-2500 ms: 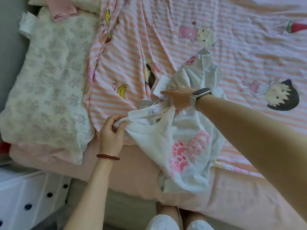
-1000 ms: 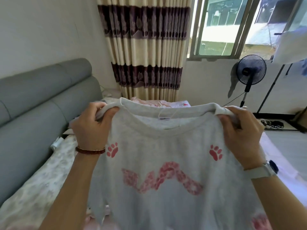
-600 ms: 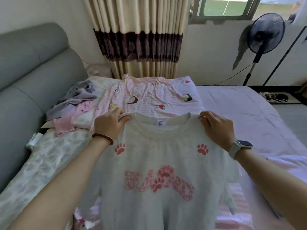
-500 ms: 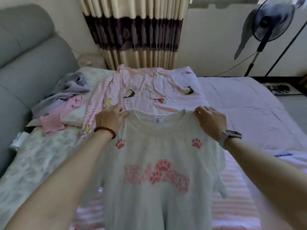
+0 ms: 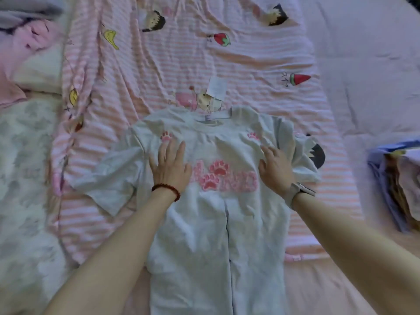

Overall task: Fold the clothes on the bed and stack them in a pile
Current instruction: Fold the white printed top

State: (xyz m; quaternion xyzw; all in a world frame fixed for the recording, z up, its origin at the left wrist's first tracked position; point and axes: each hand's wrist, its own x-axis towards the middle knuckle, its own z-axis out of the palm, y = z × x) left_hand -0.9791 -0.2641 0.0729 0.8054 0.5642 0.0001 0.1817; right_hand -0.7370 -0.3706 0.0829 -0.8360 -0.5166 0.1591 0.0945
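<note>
A pale grey T-shirt [image 5: 211,228] with pink paw prints lies face up on the bed, collar away from me, its hem hanging over the near edge. My left hand [image 5: 170,164] rests flat on its chest, fingers straight. My right hand [image 5: 276,168] presses flat near the right shoulder, beside the crumpled right sleeve. A paper tag [image 5: 217,86] lies just beyond the collar. The left sleeve is spread out to the left.
A pink striped cartoon sheet [image 5: 181,62] covers the bed under the shirt. A floral pillow [image 5: 25,155] lies at left, loose pink and grey clothes [image 5: 20,37] at far left top. A pile of fabric [image 5: 397,178] sits at the right edge.
The shirt, held up by its shoulders before, now lies flat on the bed. Both hands have let go of the shoulders and moved down onto the chest, palms flat.
</note>
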